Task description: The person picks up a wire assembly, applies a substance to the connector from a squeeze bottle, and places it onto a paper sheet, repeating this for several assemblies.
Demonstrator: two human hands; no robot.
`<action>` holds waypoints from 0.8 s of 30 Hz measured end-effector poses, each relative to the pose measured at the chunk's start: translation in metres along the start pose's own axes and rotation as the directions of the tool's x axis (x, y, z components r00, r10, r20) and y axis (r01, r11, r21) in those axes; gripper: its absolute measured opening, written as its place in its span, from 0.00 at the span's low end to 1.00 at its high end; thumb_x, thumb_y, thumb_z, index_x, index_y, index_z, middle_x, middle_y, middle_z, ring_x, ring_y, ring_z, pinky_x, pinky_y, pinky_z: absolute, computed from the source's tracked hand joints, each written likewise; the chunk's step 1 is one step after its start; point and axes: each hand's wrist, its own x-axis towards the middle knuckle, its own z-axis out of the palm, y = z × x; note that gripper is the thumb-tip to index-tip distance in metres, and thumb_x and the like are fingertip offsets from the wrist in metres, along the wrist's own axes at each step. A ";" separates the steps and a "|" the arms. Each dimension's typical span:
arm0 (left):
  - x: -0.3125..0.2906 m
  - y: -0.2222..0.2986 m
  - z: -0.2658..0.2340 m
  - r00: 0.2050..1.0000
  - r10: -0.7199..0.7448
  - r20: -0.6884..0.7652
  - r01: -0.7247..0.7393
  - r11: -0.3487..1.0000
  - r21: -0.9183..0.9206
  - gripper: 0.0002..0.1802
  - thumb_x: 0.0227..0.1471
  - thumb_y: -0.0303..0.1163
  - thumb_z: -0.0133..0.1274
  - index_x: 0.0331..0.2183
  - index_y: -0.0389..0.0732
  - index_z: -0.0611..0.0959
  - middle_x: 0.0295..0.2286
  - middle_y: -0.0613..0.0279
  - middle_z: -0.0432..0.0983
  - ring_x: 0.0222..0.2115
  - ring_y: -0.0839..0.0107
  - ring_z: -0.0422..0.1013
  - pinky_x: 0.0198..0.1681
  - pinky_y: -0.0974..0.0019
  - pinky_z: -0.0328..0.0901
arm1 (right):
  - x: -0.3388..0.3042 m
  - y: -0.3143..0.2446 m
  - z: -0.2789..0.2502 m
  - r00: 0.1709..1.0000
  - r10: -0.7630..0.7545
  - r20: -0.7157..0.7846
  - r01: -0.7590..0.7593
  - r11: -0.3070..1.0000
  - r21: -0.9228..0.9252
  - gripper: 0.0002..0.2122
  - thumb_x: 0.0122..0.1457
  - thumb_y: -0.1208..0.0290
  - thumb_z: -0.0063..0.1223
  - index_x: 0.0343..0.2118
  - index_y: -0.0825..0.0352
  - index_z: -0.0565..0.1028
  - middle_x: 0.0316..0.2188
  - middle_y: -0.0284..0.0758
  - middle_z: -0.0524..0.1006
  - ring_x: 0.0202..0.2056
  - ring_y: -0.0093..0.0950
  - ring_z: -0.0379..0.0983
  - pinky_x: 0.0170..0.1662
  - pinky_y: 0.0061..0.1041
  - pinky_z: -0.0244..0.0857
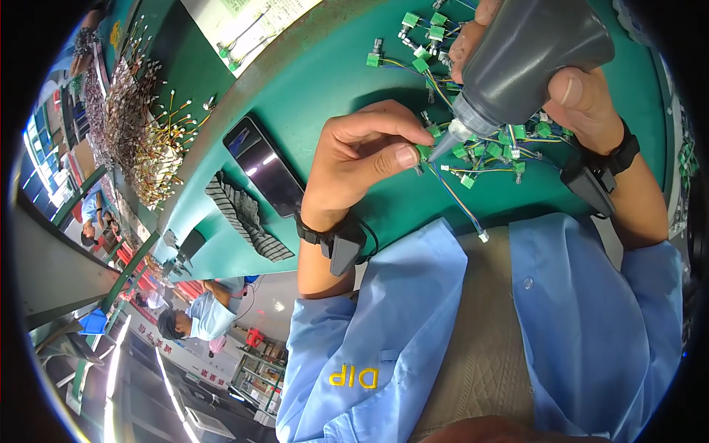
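Grey bottle (533, 55), two hands, one phone (264, 165)

Tilted grey squeeze bottle (528, 63), nozzle touching small green connector (424, 151)

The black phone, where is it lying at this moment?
In the head view the black phone lies flat on the green table, just left of the left hand, with a striped grey cloth right beside it.

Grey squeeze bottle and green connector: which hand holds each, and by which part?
Right hand grips the grey squeeze bottle around its body; left hand pinches the green connector.
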 end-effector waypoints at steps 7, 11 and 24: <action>-0.001 -0.001 -0.002 1.000 0.004 -0.008 -0.004 1.000 -0.002 0.09 0.51 0.21 0.58 0.37 0.32 0.83 0.35 0.57 0.74 0.33 0.74 0.70 0.35 0.72 0.65 | 0.018 -0.022 -0.004 0.986 0.111 0.124 -0.155 0.879 0.450 0.32 0.51 0.57 0.65 0.53 0.70 0.63 0.45 0.44 0.74 0.47 0.39 0.72 0.49 0.41 0.67; -0.001 -0.002 -0.001 1.000 0.019 0.000 -0.019 1.000 -0.003 0.09 0.51 0.22 0.58 0.37 0.32 0.83 0.35 0.57 0.74 0.34 0.73 0.70 0.36 0.72 0.65 | 0.017 -0.026 0.002 0.983 0.163 0.089 -0.185 0.824 0.535 0.33 0.48 0.60 0.68 0.53 0.70 0.64 0.44 0.46 0.74 0.48 0.41 0.72 0.50 0.42 0.66; -0.003 -0.001 -0.001 1.000 0.007 -0.021 -0.006 0.999 0.033 0.10 0.50 0.27 0.59 0.36 0.33 0.81 0.34 0.51 0.75 0.36 0.64 0.71 0.43 0.63 0.64 | 0.020 -0.016 0.009 0.993 0.116 0.031 -0.107 0.740 0.664 0.32 0.42 0.67 0.72 0.49 0.70 0.66 0.43 0.48 0.75 0.47 0.42 0.74 0.51 0.44 0.68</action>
